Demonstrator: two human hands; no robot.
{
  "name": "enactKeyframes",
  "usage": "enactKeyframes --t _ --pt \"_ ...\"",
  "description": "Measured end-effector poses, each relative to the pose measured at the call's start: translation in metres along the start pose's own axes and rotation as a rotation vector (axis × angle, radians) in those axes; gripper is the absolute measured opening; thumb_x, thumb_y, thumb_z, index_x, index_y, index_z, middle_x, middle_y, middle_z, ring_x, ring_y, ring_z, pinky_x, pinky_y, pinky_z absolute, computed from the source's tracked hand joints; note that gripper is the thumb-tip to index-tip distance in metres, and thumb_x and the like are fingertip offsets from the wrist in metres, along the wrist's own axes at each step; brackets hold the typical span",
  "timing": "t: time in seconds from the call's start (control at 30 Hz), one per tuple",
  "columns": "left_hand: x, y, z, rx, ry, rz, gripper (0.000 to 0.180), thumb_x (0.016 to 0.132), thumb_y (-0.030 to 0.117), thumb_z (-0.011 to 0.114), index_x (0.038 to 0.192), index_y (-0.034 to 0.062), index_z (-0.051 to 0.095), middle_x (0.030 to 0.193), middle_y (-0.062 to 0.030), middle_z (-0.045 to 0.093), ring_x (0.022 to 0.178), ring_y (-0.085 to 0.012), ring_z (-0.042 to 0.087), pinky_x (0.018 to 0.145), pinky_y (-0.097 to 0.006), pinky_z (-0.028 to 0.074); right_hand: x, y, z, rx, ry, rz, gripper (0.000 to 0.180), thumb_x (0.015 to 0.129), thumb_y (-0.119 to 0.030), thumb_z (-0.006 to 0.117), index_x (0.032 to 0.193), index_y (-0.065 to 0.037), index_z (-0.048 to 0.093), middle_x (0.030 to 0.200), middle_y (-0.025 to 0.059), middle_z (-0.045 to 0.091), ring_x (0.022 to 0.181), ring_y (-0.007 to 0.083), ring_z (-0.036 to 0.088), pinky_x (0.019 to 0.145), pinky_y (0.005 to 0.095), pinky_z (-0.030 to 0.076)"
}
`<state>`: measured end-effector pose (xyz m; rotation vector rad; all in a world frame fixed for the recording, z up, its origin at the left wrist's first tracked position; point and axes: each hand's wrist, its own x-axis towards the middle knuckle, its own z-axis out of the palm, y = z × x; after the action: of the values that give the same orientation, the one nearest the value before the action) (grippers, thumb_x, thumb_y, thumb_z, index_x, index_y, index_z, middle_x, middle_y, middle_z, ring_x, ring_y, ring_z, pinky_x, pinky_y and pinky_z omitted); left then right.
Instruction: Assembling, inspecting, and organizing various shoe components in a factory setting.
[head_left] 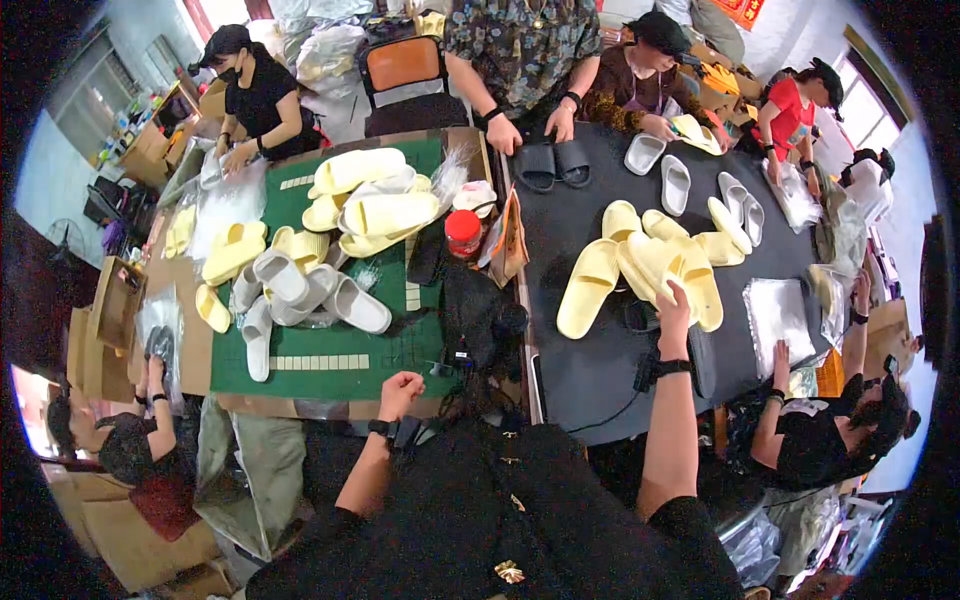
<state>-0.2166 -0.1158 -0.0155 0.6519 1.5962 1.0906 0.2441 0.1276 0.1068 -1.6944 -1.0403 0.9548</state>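
My right hand [675, 312] is at the near end of a yellow slipper [652, 258] in a small heap on the black table. Its fingers close on the slipper's edge; the fingertips are partly hidden. Another yellow slipper [590, 290] lies sole down to the left of that heap. My left hand [401, 394] is curled closed by the near edge of the green mat [400, 345], with nothing visible in it. Nearest to it on the mat are grey slippers [358, 305] and a row of white tiles. A dark slipper [704, 362] lies beside my right wrist.
Across the table, a person's hands touch black slippers [555, 165]. A red-lidded jar [463, 233] and an orange bag [503, 240] stand between the two tables. Clear plastic bags [782, 320] lie at right, near a co-worker's hand. Other people work around both tables.
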Motion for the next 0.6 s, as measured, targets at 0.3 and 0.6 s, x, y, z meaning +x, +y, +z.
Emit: enactKeyframes --t 0.3,0.6 --pt "-0.012 0.005 -0.011 0.008 0.042 0.031 0.013 0.085 0.014 0.062 0.088 0.0016 0.062 0.076 -0.0028 0.064 0.066 -0.0073 0.057 0.057 -0.021 0.043 0.029 -0.016 0.033 0.747 0.005 0.103 0.048 0.088 -0.024 0.057 0.128 -0.013 0.033 0.116 0.0081 0.044 0.077 0.0226 0.057 0.065 0.0304 0.045" --pt "-0.002 0.023 0.005 0.050 -0.033 0.057 0.016 0.086 0.016 0.060 0.088 0.0005 0.061 0.076 -0.0031 0.063 0.066 -0.0073 0.055 0.059 -0.022 0.044 -0.087 0.006 -0.044 0.388 -0.035 -0.218 0.026 0.096 -0.027 0.044 0.085 -0.004 0.051 0.077 -0.0026 0.046 0.064 0.0057 0.038 0.056 0.0220 0.032"
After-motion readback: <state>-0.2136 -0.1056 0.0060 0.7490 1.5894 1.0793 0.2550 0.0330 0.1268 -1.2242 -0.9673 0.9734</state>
